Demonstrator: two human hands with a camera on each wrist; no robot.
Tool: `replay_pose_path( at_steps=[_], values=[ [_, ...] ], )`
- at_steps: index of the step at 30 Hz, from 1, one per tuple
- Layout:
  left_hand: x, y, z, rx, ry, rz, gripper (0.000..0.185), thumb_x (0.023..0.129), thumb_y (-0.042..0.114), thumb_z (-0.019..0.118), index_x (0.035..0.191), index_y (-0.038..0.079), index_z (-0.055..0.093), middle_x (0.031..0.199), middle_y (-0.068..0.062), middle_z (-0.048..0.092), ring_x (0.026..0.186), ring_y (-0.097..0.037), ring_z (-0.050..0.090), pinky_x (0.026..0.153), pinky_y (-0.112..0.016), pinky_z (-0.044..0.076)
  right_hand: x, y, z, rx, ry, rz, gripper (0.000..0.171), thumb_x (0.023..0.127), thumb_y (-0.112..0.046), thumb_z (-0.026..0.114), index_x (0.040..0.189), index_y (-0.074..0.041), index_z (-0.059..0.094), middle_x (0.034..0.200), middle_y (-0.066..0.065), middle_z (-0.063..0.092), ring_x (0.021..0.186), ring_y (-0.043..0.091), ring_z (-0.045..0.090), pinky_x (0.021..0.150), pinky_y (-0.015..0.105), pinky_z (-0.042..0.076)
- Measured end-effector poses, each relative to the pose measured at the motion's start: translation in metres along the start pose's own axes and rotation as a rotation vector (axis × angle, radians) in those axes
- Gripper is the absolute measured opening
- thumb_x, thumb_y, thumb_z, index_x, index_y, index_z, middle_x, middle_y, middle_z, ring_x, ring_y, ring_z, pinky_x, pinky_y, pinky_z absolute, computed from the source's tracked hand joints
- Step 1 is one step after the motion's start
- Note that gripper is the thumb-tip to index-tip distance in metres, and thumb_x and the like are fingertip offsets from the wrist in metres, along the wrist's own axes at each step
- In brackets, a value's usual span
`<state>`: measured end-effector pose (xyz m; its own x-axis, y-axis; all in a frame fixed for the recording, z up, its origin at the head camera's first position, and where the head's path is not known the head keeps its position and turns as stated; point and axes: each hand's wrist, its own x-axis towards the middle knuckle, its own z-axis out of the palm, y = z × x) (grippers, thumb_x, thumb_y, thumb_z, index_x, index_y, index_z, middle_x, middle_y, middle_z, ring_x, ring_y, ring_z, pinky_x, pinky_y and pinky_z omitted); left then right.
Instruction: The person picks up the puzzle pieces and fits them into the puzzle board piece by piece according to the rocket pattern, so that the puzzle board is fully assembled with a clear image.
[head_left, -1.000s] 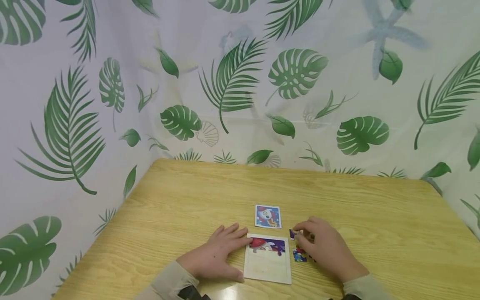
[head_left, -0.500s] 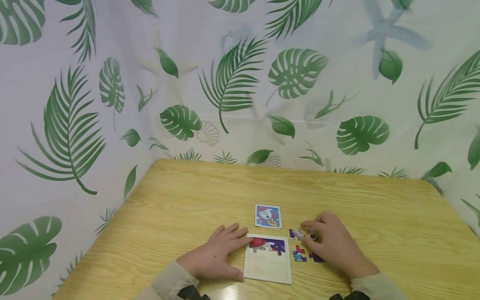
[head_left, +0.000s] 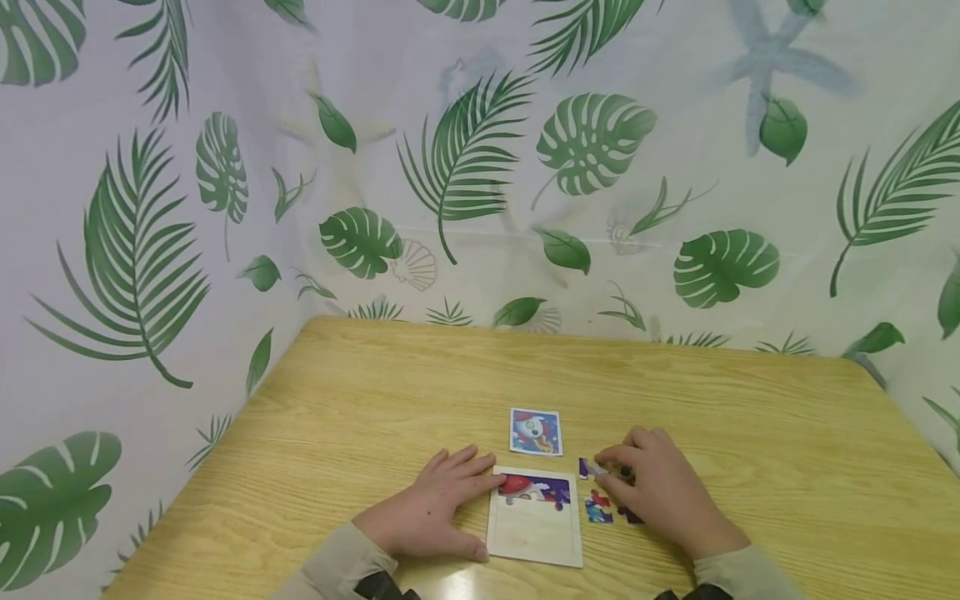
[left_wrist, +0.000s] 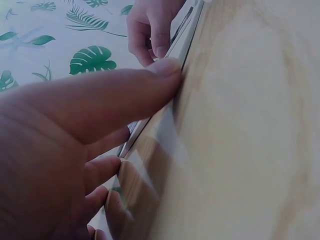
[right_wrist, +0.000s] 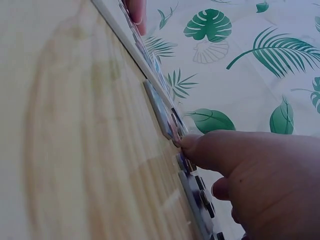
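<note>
green-leaf curtain (head_left: 450, 167), light wood table (head_left: 750, 433)

Open table (head_left: 420, 375) is left across the frame's middle; passage at lower centre is blocked by the puzzle tray (head_left: 535, 533), picture card (head_left: 536, 432) and loose pieces (head_left: 598, 507).

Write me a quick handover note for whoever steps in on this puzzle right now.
Left hand: flat on the table, fingers straight, touching the left edge of the puzzle tray.
Right hand: fingers curled over the loose pieces right of the tray, thumb tip on a piece; whether it has one pinched is unclear.
Picture card: lies just beyond the tray.
Done: only the tray's top row is filled.
Left: the lower part of the tray is bare; the loose pieces beside it probably go there, using the card as a guide.
</note>
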<state>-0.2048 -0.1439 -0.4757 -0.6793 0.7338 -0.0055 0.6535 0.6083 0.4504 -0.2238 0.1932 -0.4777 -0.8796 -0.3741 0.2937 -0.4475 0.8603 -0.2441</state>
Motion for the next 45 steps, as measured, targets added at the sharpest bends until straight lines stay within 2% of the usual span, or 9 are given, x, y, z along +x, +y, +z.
replay_pose_path(
  at_steps=[11, 18, 23, 32, 38, 45],
  values=[
    [0.001, 0.002, -0.002, 0.005, 0.008, -0.012, 0.087, 0.076, 0.065, 0.061, 0.148, 0.031, 0.028, 0.154, 0.003, 0.02, 0.142, -0.024, 0.006, 0.111, -0.053, 0.002, 0.004, -0.003, 0.0, 0.055, -0.025, 0.094, 0.017, 0.079, -0.036, 0.073, 0.09, -0.023, 0.069, 0.079, -0.013, 0.05, 0.076, 0.011, 0.041, 0.067, 0.031, 0.04],
    [0.001, 0.003, -0.001, 0.011, 0.016, -0.012, 0.087, 0.075, 0.064, 0.062, 0.148, 0.03, 0.029, 0.154, 0.002, 0.02, 0.142, -0.025, 0.006, 0.111, -0.054, 0.003, 0.005, -0.004, -0.002, 0.075, -0.035, 0.113, 0.019, 0.078, -0.036, 0.073, 0.089, -0.021, 0.068, 0.08, -0.011, 0.051, 0.077, 0.011, 0.042, 0.068, 0.033, 0.041],
    [0.001, 0.003, 0.0, 0.007, 0.007, -0.017, 0.086, 0.076, 0.063, 0.062, 0.148, 0.029, 0.029, 0.154, 0.002, 0.02, 0.142, -0.025, 0.006, 0.111, -0.054, 0.003, 0.004, -0.005, 0.001, 0.109, -0.028, 0.129, 0.017, 0.078, -0.036, 0.073, 0.089, -0.024, 0.067, 0.08, -0.011, 0.05, 0.077, 0.011, 0.041, 0.067, 0.031, 0.04],
    [0.0, 0.003, 0.002, 0.011, -0.002, -0.019, 0.085, 0.077, 0.066, 0.06, 0.148, 0.031, 0.028, 0.154, 0.003, 0.019, 0.142, -0.025, 0.006, 0.11, -0.055, 0.003, 0.002, -0.03, 0.007, 0.175, -0.032, 0.073, 0.013, 0.078, -0.034, 0.073, 0.087, -0.028, 0.065, 0.078, -0.013, 0.049, 0.077, 0.01, 0.04, 0.068, 0.029, 0.039],
    [0.001, 0.002, 0.0, 0.019, -0.001, -0.01, 0.085, 0.077, 0.067, 0.058, 0.148, 0.031, 0.027, 0.154, 0.003, 0.019, 0.142, -0.025, 0.006, 0.11, -0.055, 0.004, 0.005, -0.048, 0.011, 0.177, -0.037, 0.064, 0.013, 0.078, -0.037, 0.073, 0.085, -0.031, 0.064, 0.074, -0.012, 0.046, 0.076, 0.009, 0.038, 0.066, 0.027, 0.035],
    [0.001, 0.001, -0.001, 0.008, -0.004, -0.014, 0.085, 0.077, 0.067, 0.058, 0.148, 0.03, 0.028, 0.154, 0.004, 0.019, 0.142, -0.025, 0.005, 0.11, -0.055, 0.003, 0.007, -0.076, 0.017, 0.158, -0.074, -0.008, 0.016, 0.076, -0.043, 0.072, 0.086, -0.031, 0.065, 0.077, -0.018, 0.047, 0.076, 0.005, 0.039, 0.067, 0.025, 0.038]
  ],
)
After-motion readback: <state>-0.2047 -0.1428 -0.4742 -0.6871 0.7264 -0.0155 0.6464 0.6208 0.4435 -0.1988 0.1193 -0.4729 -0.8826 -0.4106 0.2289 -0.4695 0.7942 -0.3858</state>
